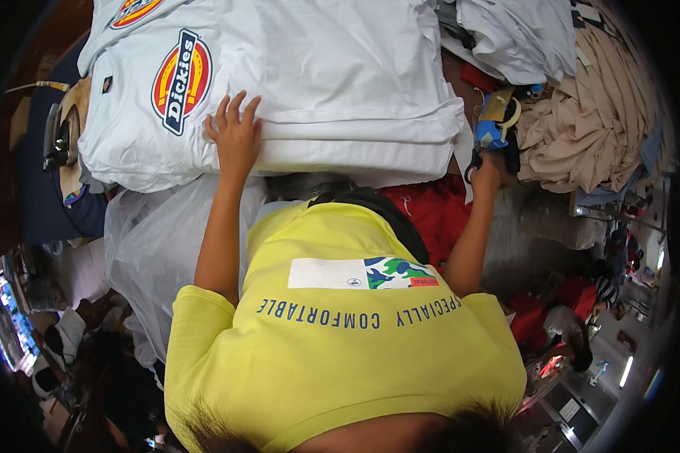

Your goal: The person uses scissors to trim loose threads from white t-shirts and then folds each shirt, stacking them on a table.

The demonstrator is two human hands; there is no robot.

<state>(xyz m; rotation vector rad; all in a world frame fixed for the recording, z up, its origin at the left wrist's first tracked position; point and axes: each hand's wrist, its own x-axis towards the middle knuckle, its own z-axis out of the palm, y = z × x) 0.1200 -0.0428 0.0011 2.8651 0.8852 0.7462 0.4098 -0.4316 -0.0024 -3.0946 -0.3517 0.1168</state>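
Observation:
My left hand [236, 137] rests with its fingers spread on a stack of folded white T-shirts [317, 98], just right of the oval red, yellow and blue chest print [182, 81] on the top one. At the stack's right edge my right hand [487, 175] is closed on the dark handle of a pair of scissors [474, 161]. Their blades are hard to make out against the things behind them. Just beyond that hand lie a roll of tape [511, 113] and a blue item [491, 131].
Crumpled beige fabric [589, 113] is heaped on the right, with more white garments [517, 38] at the back right. Clear plastic sheeting [155, 241] hangs at the near left. Red cloth [434, 215] lies below the stack's front edge. Other people are in the background.

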